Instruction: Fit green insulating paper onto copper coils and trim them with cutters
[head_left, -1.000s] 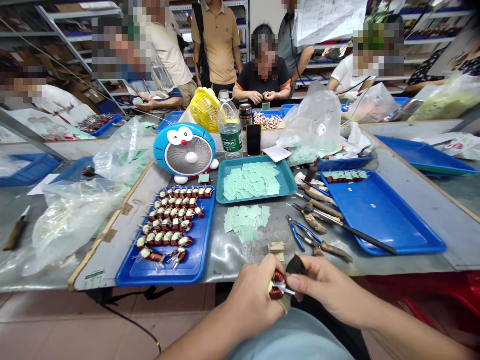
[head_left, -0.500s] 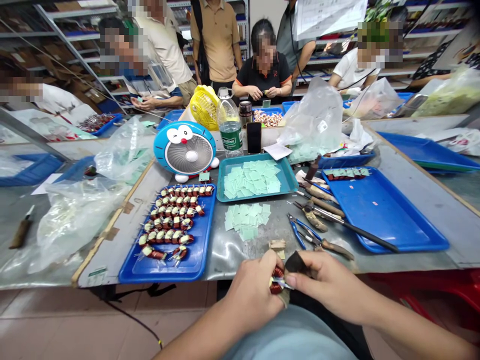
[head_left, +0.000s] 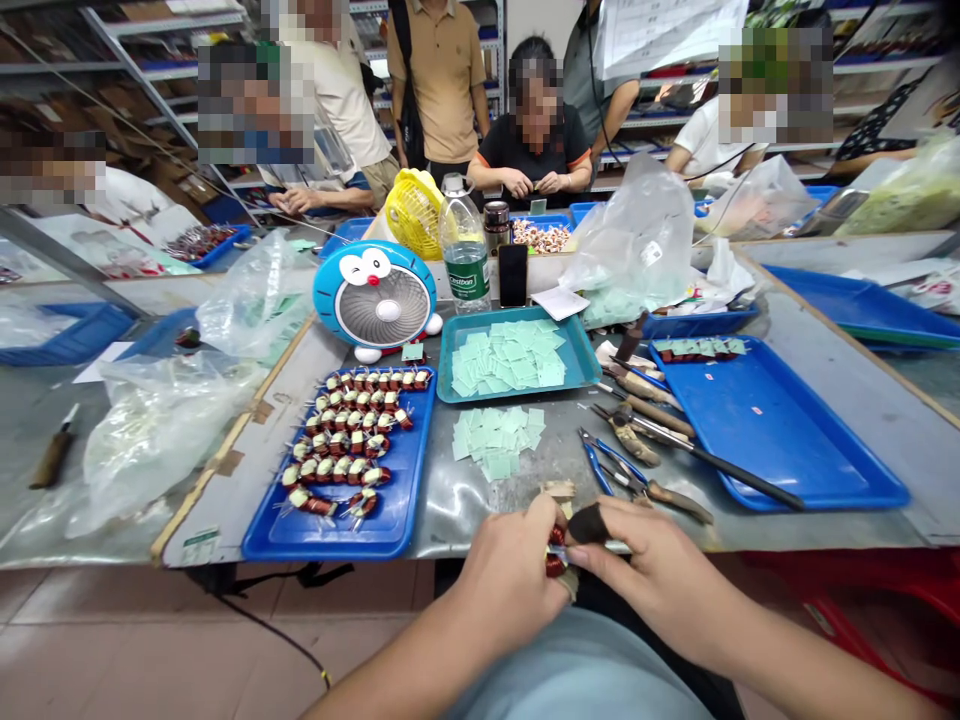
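Observation:
Near the table's front edge, my left hand holds a red copper-wound coil between its fingers. My right hand, with a dark cover on one finger, pinches the coil's right side, where pale wire leads show in part. Rows of similar coils lie in a blue tray to the left. Beyond my hands are a loose pile of light green square sheets and a teal tray holding more of them. The blue tray on the right bears a short row of coils with green squares.
Pliers and other hand tools lie right of the loose sheets. A blue fan, a water bottle and a phone stand at the back. Plastic bags flank the work area. Several people are across the table.
The view has shifted slightly, so the table items appear a little further right. Both hands remain on the coil, with small changes in finger position.

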